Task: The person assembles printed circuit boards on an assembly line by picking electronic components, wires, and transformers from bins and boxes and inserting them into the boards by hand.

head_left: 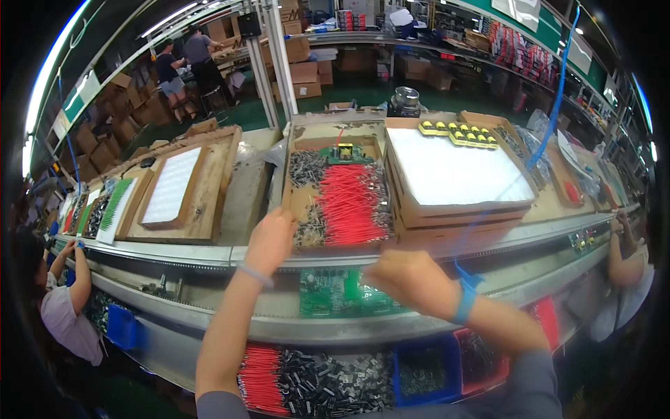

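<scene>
My left hand [273, 239] is at the near left corner of a cardboard tray [300, 200], beside loose small metal-legged parts [312, 229]. Its fingers are curled together, and whatever they may hold is hidden. In the same tray lies a pile of red-sleeved leads [351, 206], with a small green board bearing a yellow component [345, 152] behind it. Over the right part of a green circuit board [324, 293] on the conveyor rail, my right hand [408, 278] is closed, its fingertips blurred. A blue wrist strap [466, 299] circles that wrist.
Stacked cartons with a white foam top [457, 171] carry yellow-black components [457, 133] at the right. Below the rail sit more red leads [262, 380], black parts [335, 384] and a blue bin [421, 370]. A blue coiled cord [555, 105] hangs at right. Co-workers sit on both sides.
</scene>
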Demonstrator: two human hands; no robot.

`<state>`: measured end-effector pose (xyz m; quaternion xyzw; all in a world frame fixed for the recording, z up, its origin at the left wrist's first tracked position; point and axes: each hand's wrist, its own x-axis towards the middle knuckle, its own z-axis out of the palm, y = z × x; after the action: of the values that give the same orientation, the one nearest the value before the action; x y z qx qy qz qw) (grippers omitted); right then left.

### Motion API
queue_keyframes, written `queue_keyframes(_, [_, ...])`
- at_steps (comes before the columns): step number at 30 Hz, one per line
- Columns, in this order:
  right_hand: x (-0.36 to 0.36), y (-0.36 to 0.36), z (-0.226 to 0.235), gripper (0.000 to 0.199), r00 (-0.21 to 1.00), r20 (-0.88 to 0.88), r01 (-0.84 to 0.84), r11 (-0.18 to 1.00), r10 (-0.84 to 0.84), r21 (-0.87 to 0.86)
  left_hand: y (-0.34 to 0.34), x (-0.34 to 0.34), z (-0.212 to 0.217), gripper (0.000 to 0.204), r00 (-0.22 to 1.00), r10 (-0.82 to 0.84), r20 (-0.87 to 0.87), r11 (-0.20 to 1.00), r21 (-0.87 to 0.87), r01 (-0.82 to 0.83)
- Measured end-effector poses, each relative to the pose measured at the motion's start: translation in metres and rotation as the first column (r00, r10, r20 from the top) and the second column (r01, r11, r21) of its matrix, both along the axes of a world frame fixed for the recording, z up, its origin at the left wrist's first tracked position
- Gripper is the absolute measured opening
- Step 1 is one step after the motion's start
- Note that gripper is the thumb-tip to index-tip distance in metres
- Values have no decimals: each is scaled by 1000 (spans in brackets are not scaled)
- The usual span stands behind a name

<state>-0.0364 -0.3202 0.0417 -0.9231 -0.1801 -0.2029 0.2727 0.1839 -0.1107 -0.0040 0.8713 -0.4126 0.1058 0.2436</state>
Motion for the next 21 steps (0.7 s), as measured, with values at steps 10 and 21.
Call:
queue_keyframes(10, [-30, -12, -48, 10, 975, -222, 58, 990, -28, 132, -28, 14, -4, 5, 993, 113, 41, 924, 363, -120])
queue_keyframes(21, [-9, -7, -58, 12, 961, -275, -16, 995, 41, 95, -27, 5, 3, 10, 965, 153, -211, 983, -68, -171])
